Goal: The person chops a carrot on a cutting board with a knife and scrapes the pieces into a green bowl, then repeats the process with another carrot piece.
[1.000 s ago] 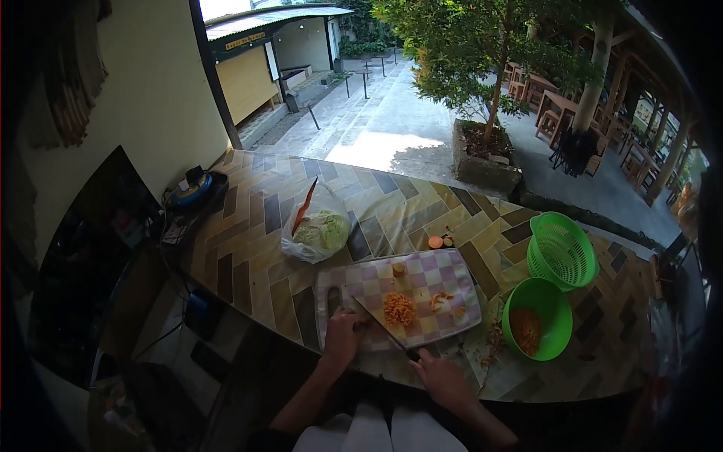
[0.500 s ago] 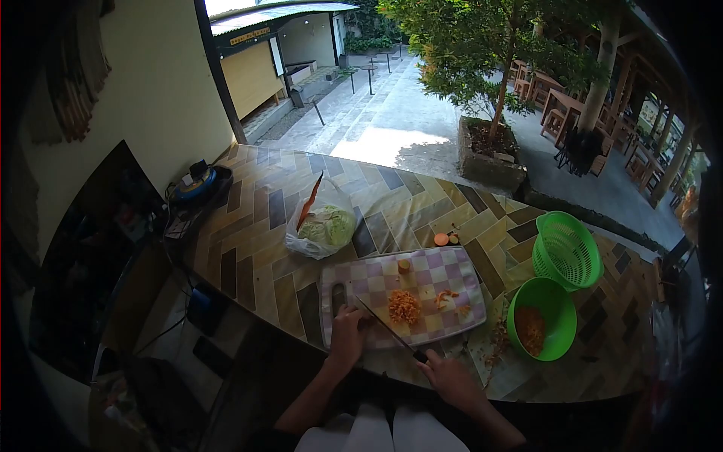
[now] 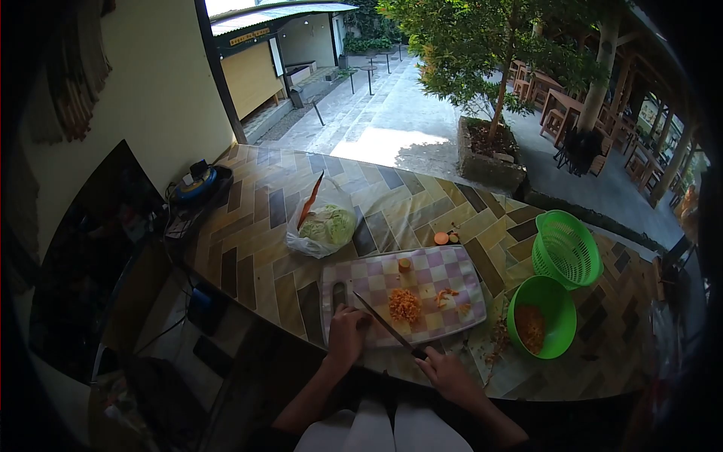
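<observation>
My right hand point(image 3: 443, 368) grips the dark handle of a knife point(image 3: 385, 325), whose blade points up and left over the front of the checkered cutting board point(image 3: 444, 267). At the board's front left edge rests my left hand point(image 3: 349, 325), its fingers curled; whether they hold anything is hidden. A pile of chopped orange pieces point(image 3: 404, 305) lies mid-board, right of the blade. Behind it stands a short carrot stub point(image 3: 404, 265), and a few orange scraps point(image 3: 446, 297) lie to the right.
A green bowl point(image 3: 566, 329) with orange bits and a green colander point(image 3: 565, 248) stand at the right. Peelings lie beside the bowl. Behind the board are a plastic bag point(image 3: 322, 226) with a pale green vegetable and a carrot piece point(image 3: 441, 238).
The knife and my right hand have shifted slightly up and left. My left hand has moved very little.
</observation>
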Demonstrator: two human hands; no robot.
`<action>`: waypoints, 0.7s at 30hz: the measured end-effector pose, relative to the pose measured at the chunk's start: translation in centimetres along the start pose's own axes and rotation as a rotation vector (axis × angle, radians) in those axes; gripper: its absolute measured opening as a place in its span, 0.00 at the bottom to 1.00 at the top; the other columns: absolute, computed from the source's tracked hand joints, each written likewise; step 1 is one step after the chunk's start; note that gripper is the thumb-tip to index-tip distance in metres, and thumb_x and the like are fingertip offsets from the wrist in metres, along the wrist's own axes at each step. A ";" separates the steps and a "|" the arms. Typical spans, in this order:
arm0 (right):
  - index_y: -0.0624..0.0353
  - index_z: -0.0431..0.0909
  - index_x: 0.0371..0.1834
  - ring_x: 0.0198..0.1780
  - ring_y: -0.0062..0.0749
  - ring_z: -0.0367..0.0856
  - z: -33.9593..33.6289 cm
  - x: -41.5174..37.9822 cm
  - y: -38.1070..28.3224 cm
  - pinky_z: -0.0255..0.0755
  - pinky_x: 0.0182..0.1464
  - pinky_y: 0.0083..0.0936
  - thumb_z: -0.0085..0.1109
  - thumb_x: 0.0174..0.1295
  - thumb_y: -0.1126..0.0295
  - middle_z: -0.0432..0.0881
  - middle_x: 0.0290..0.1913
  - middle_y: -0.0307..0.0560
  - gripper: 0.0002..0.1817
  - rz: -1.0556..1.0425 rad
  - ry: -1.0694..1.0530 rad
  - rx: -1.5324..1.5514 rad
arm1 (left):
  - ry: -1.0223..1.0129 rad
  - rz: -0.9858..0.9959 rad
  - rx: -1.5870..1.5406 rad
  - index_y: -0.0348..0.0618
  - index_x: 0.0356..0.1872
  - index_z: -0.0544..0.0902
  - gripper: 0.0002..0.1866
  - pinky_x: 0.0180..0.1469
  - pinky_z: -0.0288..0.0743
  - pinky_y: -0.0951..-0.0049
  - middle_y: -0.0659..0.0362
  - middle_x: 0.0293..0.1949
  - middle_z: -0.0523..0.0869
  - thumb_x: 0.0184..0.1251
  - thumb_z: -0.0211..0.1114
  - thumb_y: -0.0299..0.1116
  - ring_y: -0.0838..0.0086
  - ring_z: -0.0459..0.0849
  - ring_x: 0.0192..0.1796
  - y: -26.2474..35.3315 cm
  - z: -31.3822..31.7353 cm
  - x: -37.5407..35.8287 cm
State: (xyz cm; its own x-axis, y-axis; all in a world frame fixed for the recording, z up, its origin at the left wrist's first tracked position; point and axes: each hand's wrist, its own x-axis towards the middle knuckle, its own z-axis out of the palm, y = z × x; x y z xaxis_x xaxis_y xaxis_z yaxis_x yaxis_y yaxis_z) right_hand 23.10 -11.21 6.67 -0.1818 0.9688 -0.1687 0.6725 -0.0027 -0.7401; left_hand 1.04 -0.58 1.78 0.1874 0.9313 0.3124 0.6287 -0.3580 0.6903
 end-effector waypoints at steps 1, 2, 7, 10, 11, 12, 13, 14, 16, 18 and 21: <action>0.65 0.70 0.39 0.33 0.66 0.80 0.0 0.0 -0.1 0.72 0.35 0.53 0.52 0.74 0.58 0.81 0.26 0.64 0.17 0.012 -0.005 -0.020 | -0.001 -0.005 0.001 0.36 0.35 0.88 0.08 0.50 0.76 0.61 0.50 0.36 0.87 0.52 0.68 0.21 0.55 0.81 0.46 0.1 -0.2 0.0; 0.65 0.70 0.40 0.33 0.65 0.80 0.1 0.0 -0.2 0.72 0.35 0.53 0.52 0.74 0.58 0.81 0.26 0.64 0.17 0.023 -0.011 -0.040 | -0.003 -0.009 0.003 0.36 0.35 0.88 0.08 0.50 0.76 0.61 0.50 0.35 0.87 0.52 0.69 0.21 0.55 0.81 0.46 0.1 -0.3 0.0; 0.64 0.69 0.41 0.33 0.65 0.81 1.1 0.4 0.5 0.73 0.35 0.54 0.51 0.74 0.59 0.81 0.26 0.64 0.16 0.041 -0.033 -0.122 | -0.013 -0.014 0.020 0.37 0.35 0.88 0.07 0.49 0.76 0.61 0.50 0.34 0.86 0.53 0.69 0.21 0.55 0.81 0.45 0.4 -0.4 0.1; 0.65 0.69 0.42 0.34 0.66 0.81 1.5 0.8 0.0 0.72 0.35 0.55 0.52 0.74 0.59 0.80 0.25 0.64 0.16 0.081 -0.050 -0.156 | -0.027 -0.015 0.040 0.36 0.34 0.87 0.05 0.49 0.76 0.60 0.50 0.34 0.86 0.55 0.69 0.22 0.55 0.80 0.46 0.0 -0.2 0.1; 0.65 0.69 0.41 0.34 0.65 0.81 1.5 1.2 -0.5 0.72 0.35 0.55 0.52 0.74 0.59 0.80 0.25 0.64 0.16 0.090 -0.047 -0.162 | -0.016 0.009 0.047 0.36 0.34 0.87 0.05 0.49 0.76 0.59 0.50 0.34 0.85 0.55 0.69 0.23 0.55 0.80 0.46 0.0 -0.1 0.0; 0.65 0.69 0.41 0.34 0.65 0.81 1.5 1.4 -0.7 0.72 0.35 0.55 0.52 0.74 0.60 0.81 0.26 0.64 0.16 0.098 -0.042 -0.168 | -0.004 0.036 0.056 0.36 0.34 0.86 0.05 0.49 0.75 0.59 0.50 0.35 0.85 0.56 0.68 0.23 0.55 0.80 0.46 -0.1 0.0 -0.1; 0.65 0.69 0.41 0.34 0.65 0.81 1.7 1.3 -0.6 0.72 0.35 0.55 0.52 0.74 0.60 0.81 0.26 0.64 0.16 0.088 -0.012 -0.150 | 0.009 0.065 0.067 0.35 0.34 0.86 0.05 0.49 0.75 0.59 0.50 0.36 0.85 0.57 0.68 0.23 0.54 0.80 0.46 -0.1 0.0 -0.1; 0.65 0.69 0.41 0.34 0.65 0.81 2.0 1.2 -0.5 0.73 0.35 0.54 0.52 0.74 0.60 0.81 0.26 0.64 0.16 0.077 0.018 -0.132 | 0.019 0.063 0.076 0.35 0.35 0.86 0.05 0.49 0.75 0.58 0.50 0.36 0.85 0.57 0.68 0.24 0.54 0.80 0.46 -0.1 0.2 -0.2; 0.65 0.69 0.41 0.32 0.64 0.82 2.5 0.8 -0.2 0.74 0.35 0.53 0.51 0.73 0.60 0.81 0.25 0.63 0.15 0.061 0.085 -0.144 | 0.042 0.055 0.094 0.35 0.36 0.85 0.06 0.49 0.75 0.58 0.49 0.37 0.85 0.58 0.67 0.24 0.53 0.79 0.47 0.3 0.7 -0.3; 0.63 0.70 0.41 0.30 0.61 0.83 2.4 0.1 0.3 0.76 0.34 0.51 0.52 0.73 0.59 0.81 0.23 0.62 0.15 0.064 0.164 -0.204 | 0.037 0.074 0.091 0.35 0.37 0.84 0.07 0.50 0.75 0.57 0.49 0.37 0.84 0.59 0.67 0.25 0.52 0.79 0.47 0.4 1.2 0.0; 0.62 0.71 0.38 0.30 0.59 0.84 1.0 -0.9 -0.1 0.76 0.33 0.49 0.55 0.71 0.57 0.81 0.23 0.61 0.16 0.122 0.235 -0.246 | 0.052 0.109 0.033 0.36 0.37 0.83 0.07 0.49 0.75 0.57 0.48 0.36 0.84 0.57 0.66 0.22 0.52 0.80 0.45 1.0 2.3 1.1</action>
State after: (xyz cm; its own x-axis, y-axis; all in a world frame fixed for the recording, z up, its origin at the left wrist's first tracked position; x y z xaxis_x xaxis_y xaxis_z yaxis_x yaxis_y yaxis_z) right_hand 22.46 -12.29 6.26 0.0611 0.9957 -0.0703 0.8366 -0.0895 -0.5405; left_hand 3.60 0.24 1.25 0.2166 0.8821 0.4183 0.6311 -0.4534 0.6294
